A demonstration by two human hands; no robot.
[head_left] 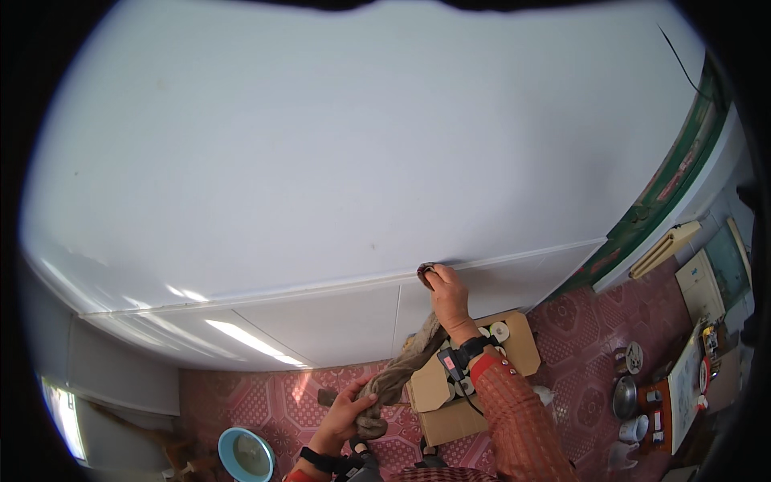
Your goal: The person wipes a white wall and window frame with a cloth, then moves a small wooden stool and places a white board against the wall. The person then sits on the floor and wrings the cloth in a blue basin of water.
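A long, twisted grey-brown cloth [411, 363] stretches slantwise between my two hands. My left hand [345, 411] is closed round its lower, bunched end, low in the middle of the view. Up at the white wall, my right hand [451, 300] grips the other end of the cloth. A dark folded bit of it sticks out past the fingertips and appears to touch the narrow trim strip [353, 283] that runs along the wall. The palm side of my right hand is hidden.
Below my right forearm an open cardboard box [462, 423] holds several round-topped cans. A light blue basin [246, 455] stands on the red patterned floor at left. Pots, a jug [634, 429] and a low table [685, 391] are at right, beyond them a green door frame [671, 193].
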